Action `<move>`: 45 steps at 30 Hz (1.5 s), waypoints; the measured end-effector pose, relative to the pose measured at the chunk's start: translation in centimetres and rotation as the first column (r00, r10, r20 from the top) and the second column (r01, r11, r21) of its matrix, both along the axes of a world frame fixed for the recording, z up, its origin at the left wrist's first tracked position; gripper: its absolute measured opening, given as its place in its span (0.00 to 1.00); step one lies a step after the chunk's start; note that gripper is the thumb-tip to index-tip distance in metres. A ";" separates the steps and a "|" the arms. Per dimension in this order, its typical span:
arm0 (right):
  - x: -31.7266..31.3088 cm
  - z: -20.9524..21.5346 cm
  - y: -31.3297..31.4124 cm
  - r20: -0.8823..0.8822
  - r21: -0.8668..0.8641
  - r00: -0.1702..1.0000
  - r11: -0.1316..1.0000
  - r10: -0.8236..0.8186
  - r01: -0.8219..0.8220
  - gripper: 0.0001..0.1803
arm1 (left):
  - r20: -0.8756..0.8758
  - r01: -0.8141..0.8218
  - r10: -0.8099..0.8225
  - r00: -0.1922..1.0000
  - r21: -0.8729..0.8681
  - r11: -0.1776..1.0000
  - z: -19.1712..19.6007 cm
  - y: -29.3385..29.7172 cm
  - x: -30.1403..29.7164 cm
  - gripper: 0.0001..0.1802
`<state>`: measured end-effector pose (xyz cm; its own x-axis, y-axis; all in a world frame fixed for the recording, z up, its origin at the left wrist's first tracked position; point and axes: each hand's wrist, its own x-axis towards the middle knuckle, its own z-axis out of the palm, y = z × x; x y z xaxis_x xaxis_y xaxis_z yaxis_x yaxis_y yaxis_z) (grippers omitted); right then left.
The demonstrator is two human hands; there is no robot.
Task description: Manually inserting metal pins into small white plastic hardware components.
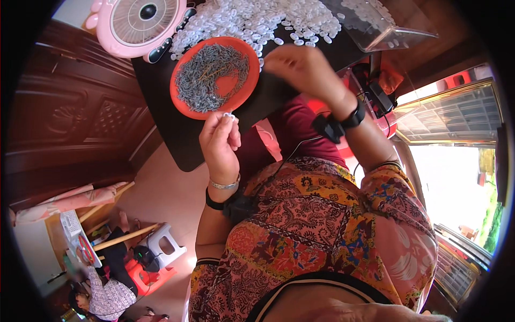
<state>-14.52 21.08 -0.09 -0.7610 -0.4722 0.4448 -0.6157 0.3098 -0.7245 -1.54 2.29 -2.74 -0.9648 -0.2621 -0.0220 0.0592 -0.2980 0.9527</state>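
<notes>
One white piece (pixel 229 116) is pinched by the left hand (pixel 219 144) — nearly closed — beside one red plate (pixel 254 76) of many grey pieces (pixel 196 80). The right hand (pixel 300 65) is blurred, half-curled near one white heap (pixel 230 24); its hold cannot be told.

Plastic plate (pixel 227 85), metal pieces (pixel 199 75), glossy wooden panel (pixel 56 110)

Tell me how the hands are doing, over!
Left hand pinching small white piece. Right hand near white pile, grip blurred. Red plate sits between left hand and pile.

Hands (pixel 219 145) apart, left fingertips (pixel 223 125) pinched
</notes>
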 end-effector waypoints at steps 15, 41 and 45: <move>-6.5 -2.5 5.9 -0.358 0.409 0.868 0.778 -0.344 0.476 0.11 | 0.001 0.015 -0.015 1.000 0.072 0.997 0.1 -0.2 0.3 0.09; 3.2 -1.4 -2.5 0.602 -0.583 0.611 0.806 0.514 -0.104 0.06 | -0.045 -0.023 0.018 0.999 -0.112 0.993 0.5 1.4 -0.2 0.08; 3.8 -1.5 -2.8 0.594 -0.570 0.635 0.816 0.494 -0.101 0.05 | -0.036 -0.011 0.008 0.999 -0.090 0.996 0.3 1.5 -0.3 0.09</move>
<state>-10.72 18.32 -1.60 -0.7763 -0.6266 0.0694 0.1327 -0.2700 -0.9537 -1.80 3.77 -2.45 -0.9619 -0.2709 0.0368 0.0963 -0.2098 0.9730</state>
